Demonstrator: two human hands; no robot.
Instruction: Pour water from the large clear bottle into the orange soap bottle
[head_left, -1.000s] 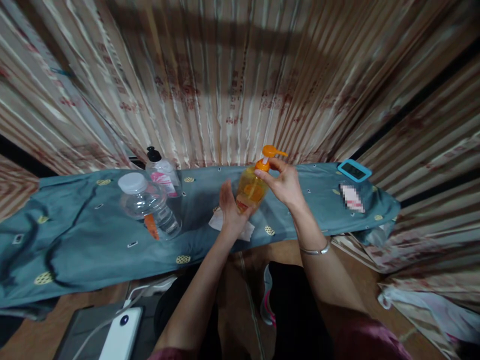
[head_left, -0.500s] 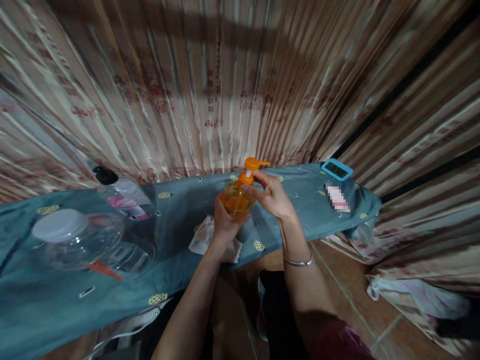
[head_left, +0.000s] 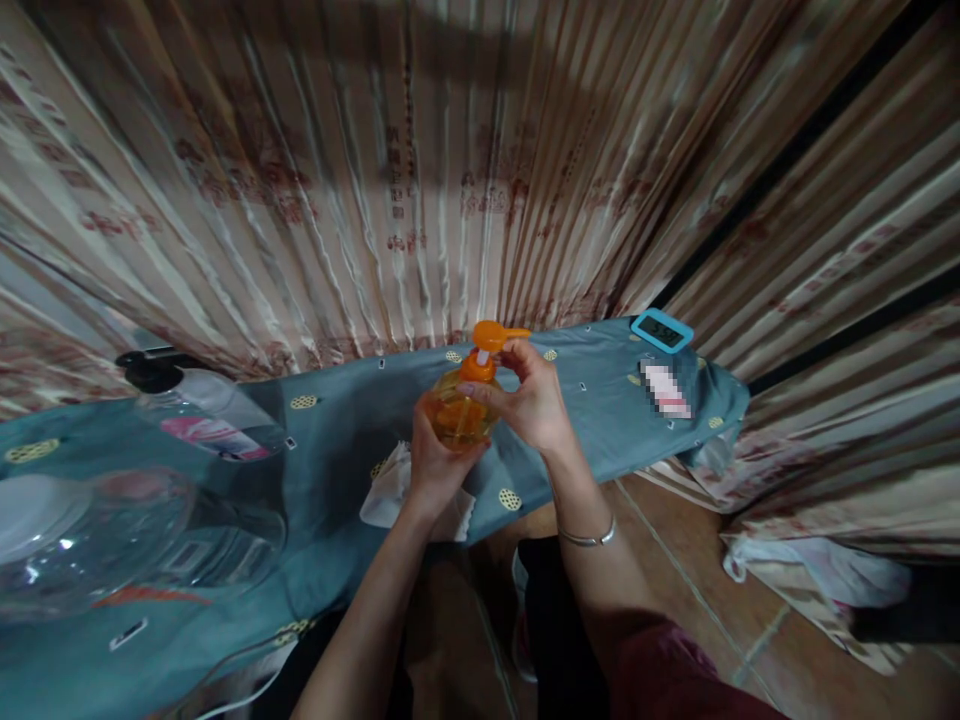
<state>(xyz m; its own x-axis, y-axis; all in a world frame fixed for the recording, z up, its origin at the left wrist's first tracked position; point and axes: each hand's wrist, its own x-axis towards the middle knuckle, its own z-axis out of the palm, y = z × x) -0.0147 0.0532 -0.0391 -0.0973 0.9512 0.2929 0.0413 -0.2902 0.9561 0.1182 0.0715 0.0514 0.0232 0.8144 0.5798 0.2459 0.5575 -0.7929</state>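
A: What are you risking, working outward from your own side?

B: Your left forearm is crossing above a white cloth at lower centre, so a careless pull there could be dragging it over the near edge of the teal tablecloth. Past it, your left hand is gripping the body of the amber pump bottle at mid-frame, and your right hand is pinching its orange collar. If your left grip is too loose under a twist from the right, the body could be spinning or slipping. If your fingers are leaning on the orange pump head, it could be squirting.

A: And what are you not seeing?

B: At lower left, the frame's edge is cutting into the white cap of a wide clear bottle. Your left hand is covering the base of the amber pump bottle, so you're not able to tell whether it is touching the teal tablecloth. Your right hand is hiding some of its own fingertips. Toward the right, pixel blocks are masking a packet; beyond it, the blue-framed digital clock is showing digits too small to read surely.
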